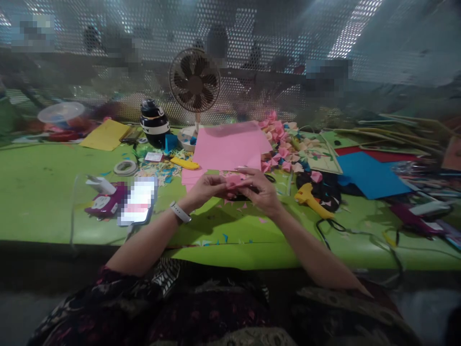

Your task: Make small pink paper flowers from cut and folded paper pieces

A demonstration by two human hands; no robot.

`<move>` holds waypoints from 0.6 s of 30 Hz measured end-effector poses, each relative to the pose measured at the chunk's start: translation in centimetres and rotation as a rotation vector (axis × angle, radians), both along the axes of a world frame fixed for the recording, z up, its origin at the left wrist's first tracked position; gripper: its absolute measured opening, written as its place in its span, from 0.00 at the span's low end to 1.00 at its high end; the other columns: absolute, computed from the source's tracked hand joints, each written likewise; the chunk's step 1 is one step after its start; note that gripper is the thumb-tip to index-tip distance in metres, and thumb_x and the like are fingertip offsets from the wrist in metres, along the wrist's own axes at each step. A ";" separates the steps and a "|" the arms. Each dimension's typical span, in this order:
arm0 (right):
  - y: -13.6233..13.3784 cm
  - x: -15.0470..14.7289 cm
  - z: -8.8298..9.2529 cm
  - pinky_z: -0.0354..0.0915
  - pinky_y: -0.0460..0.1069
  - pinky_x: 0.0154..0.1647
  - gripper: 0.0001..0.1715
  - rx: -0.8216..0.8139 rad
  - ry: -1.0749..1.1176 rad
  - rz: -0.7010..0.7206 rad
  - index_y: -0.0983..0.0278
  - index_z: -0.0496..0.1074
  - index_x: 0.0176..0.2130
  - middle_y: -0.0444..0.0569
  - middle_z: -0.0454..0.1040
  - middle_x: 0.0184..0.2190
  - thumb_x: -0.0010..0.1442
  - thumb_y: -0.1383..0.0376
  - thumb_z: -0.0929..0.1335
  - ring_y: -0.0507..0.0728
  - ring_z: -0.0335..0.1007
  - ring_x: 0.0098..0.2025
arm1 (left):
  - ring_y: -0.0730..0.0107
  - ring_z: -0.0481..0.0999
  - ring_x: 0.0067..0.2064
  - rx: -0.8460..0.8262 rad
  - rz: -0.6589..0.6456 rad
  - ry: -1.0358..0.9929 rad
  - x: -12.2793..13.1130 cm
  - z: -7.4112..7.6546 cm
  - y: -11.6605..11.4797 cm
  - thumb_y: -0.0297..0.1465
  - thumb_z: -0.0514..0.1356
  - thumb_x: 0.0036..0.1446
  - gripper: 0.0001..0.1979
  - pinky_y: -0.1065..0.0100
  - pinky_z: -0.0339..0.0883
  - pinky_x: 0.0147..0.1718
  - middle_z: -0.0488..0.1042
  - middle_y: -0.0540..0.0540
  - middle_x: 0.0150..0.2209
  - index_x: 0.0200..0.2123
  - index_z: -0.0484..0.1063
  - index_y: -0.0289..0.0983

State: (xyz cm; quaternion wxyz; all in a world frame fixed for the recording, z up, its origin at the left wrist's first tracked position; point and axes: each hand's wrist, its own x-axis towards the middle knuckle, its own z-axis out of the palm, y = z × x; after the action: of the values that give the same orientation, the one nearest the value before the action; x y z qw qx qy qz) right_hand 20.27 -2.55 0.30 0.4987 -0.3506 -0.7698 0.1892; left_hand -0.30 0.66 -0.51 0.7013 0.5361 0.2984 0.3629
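Between my two hands, above the green table, is a small piece of pink paper (235, 179). My left hand (206, 191) pinches its left side, and a white watch band circles that wrist. The fingers of my right hand (262, 190) close on the right side of the same piece. Fingers hide part of its shape. Just behind my hands lie large pink paper sheets (228, 146). Small pink scraps (245, 205) are scattered on the table beneath them.
A yellow hot glue gun (312, 201) lies to the right, beside folded pink paper flowers (277, 132) and blue sheets (372, 175). At left are a lit phone (139, 201), a tape roll (125, 167) and a yellow cutter (185, 163). A fan (195, 81) and black bottle (154, 126) stand behind.
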 end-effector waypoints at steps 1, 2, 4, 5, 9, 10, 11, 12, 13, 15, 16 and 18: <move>-0.1 -0.2 -0.1 0.70 0.59 0.54 0.11 -0.070 0.055 -0.016 0.60 0.78 0.36 0.53 0.77 0.50 0.62 0.55 0.72 0.61 0.73 0.54 | 0.69 0.82 0.32 0.010 -0.007 0.001 0.0 0.0 0.0 0.42 0.74 0.44 0.20 0.64 0.78 0.40 0.82 0.43 0.32 0.34 0.78 0.32; -0.1 -0.4 -0.1 0.72 0.57 0.49 0.14 -0.147 0.101 -0.027 0.61 0.77 0.35 0.54 0.78 0.46 0.61 0.52 0.72 0.60 0.75 0.49 | 0.69 0.82 0.33 0.018 -0.017 0.004 0.0 0.0 -0.1 0.41 0.73 0.46 0.19 0.63 0.78 0.41 0.82 0.43 0.33 0.35 0.79 0.32; -0.2 -0.8 -0.2 0.73 0.52 0.38 0.19 -0.271 0.158 -0.051 0.62 0.75 0.34 0.51 0.77 0.37 0.59 0.49 0.72 0.56 0.75 0.37 | 0.68 0.83 0.35 0.031 -0.034 0.006 -0.1 -0.1 -0.2 0.39 0.72 0.50 0.16 0.62 0.78 0.43 0.83 0.42 0.35 0.37 0.79 0.33; -0.3 -0.9 -0.3 0.72 0.51 0.35 0.21 -0.304 0.167 -0.067 0.62 0.74 0.33 0.49 0.76 0.33 0.58 0.47 0.72 0.55 0.72 0.33 | 0.68 0.83 0.36 0.032 -0.037 0.001 -0.1 -0.1 -0.2 0.37 0.71 0.51 0.15 0.62 0.78 0.43 0.83 0.42 0.35 0.37 0.79 0.33; -0.3 -1.0 -0.4 0.70 0.49 0.32 0.23 -0.312 0.175 -0.102 0.63 0.73 0.31 0.46 0.74 0.29 0.55 0.46 0.73 0.53 0.68 0.29 | 0.69 0.83 0.34 0.008 -0.025 -0.011 -0.2 0.0 -0.3 0.35 0.70 0.51 0.12 0.62 0.78 0.43 0.83 0.43 0.33 0.36 0.80 0.33; -0.3 -1.0 -0.4 0.70 0.49 0.33 0.22 -0.319 0.180 -0.094 0.63 0.73 0.32 0.46 0.74 0.29 0.55 0.46 0.73 0.53 0.69 0.30 | 0.69 0.82 0.33 0.010 -0.023 -0.005 -0.2 0.1 -0.3 0.36 0.70 0.51 0.13 0.63 0.78 0.42 0.83 0.43 0.33 0.37 0.80 0.33; -0.3 -1.0 -0.4 0.71 0.50 0.33 0.22 -0.326 0.187 -0.087 0.63 0.73 0.32 0.46 0.75 0.29 0.55 0.47 0.73 0.53 0.70 0.30 | 0.69 0.82 0.33 0.020 -0.023 0.003 -0.1 0.1 -0.4 0.37 0.71 0.51 0.14 0.63 0.78 0.41 0.83 0.43 0.33 0.37 0.80 0.33; -0.3 -1.0 -0.5 0.71 0.50 0.34 0.21 -0.331 0.193 -0.084 0.63 0.73 0.33 0.46 0.75 0.30 0.55 0.47 0.73 0.53 0.70 0.31 | 0.69 0.82 0.33 0.037 -0.023 0.009 -0.1 0.2 -0.4 0.38 0.71 0.50 0.15 0.64 0.78 0.40 0.83 0.42 0.34 0.37 0.81 0.34; -0.4 -1.0 -0.5 0.72 0.50 0.35 0.21 -0.332 0.198 -0.088 0.63 0.73 0.33 0.47 0.75 0.30 0.56 0.48 0.73 0.53 0.71 0.31 | 0.69 0.82 0.33 0.054 -0.023 0.012 0.0 0.3 -0.5 0.40 0.72 0.49 0.16 0.65 0.78 0.40 0.84 0.42 0.34 0.36 0.81 0.34; -0.5 -1.0 -0.4 0.72 0.51 0.36 0.20 -0.328 0.202 -0.102 0.63 0.73 0.33 0.47 0.75 0.31 0.55 0.49 0.74 0.53 0.71 0.32 | 0.69 0.83 0.34 0.076 -0.025 0.014 0.1 0.4 -0.6 0.42 0.72 0.48 0.17 0.66 0.78 0.39 0.84 0.42 0.35 0.35 0.82 0.35; -0.5 -1.0 -0.4 0.72 0.51 0.36 0.19 -0.328 0.201 -0.105 0.63 0.73 0.32 0.47 0.75 0.31 0.55 0.49 0.74 0.53 0.71 0.31 | 0.68 0.83 0.34 0.080 -0.025 0.015 0.1 0.4 -0.7 0.43 0.72 0.48 0.17 0.66 0.78 0.39 0.84 0.41 0.35 0.35 0.82 0.36; -0.6 -1.1 -0.3 0.73 0.51 0.36 0.19 -0.337 0.202 -0.097 0.62 0.73 0.32 0.47 0.75 0.31 0.55 0.50 0.73 0.53 0.71 0.31 | 0.67 0.83 0.35 0.080 -0.025 0.023 0.2 0.3 -0.6 0.43 0.72 0.48 0.17 0.65 0.78 0.39 0.84 0.41 0.36 0.35 0.82 0.36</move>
State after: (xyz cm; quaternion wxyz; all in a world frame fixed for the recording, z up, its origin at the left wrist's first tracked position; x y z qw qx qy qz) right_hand 19.19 -3.12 -0.01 0.5161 -0.4452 -0.6554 0.3254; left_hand -0.12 0.01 -0.21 0.6801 0.5718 0.2851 0.3595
